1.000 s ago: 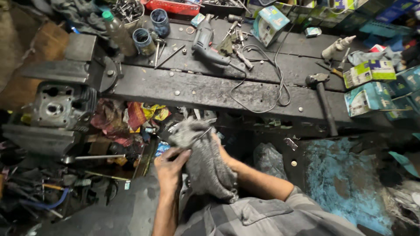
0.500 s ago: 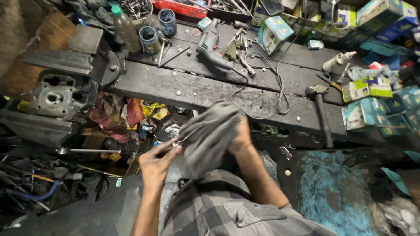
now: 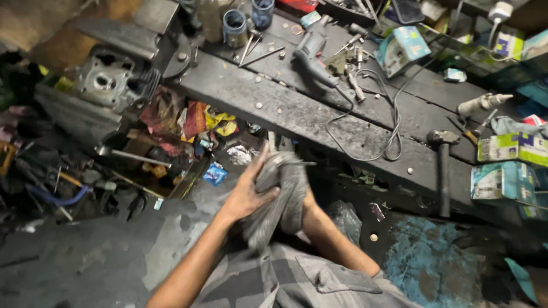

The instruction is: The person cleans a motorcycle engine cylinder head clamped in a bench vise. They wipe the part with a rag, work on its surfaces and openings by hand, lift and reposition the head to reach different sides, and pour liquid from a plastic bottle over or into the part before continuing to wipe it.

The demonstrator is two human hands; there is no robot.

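Workbench planks [image 3: 297,108] took up most of what I saw, dark and greasy, running from upper left down to the right. Against their left end sat a grey engine block [image 3: 111,80], and underneath, on the floor, lay a heap of red and yellow wrappers [image 3: 188,120]. Boxes in teal and green [image 3: 502,182] were stacked at the right edge. On the planks I could make out a power drill [image 3: 311,54] with its cord looping away, a hammer [image 3: 442,165] lying head up near the boxes, and two small jars [image 3: 234,27] at the far side.

Closer to me, both hands were buried in a grey rag [image 3: 279,194], which sat low in the view, just in front of the bench edge and above my checked shirt [image 3: 297,279]. My left hand [image 3: 248,191] was wrapped round the cloth from the side, fingers curled and gripping it. My right hand [image 3: 308,202] was almost wholly hidden under the folds; I judged it was clutching the cloth from within, though the fingers themselves did not show.

Half a second before, the rag had hung looser and wider between the hands; now it was bunched tight into a wad, and the hands had drawn together, which I read as wiping grime off the palms
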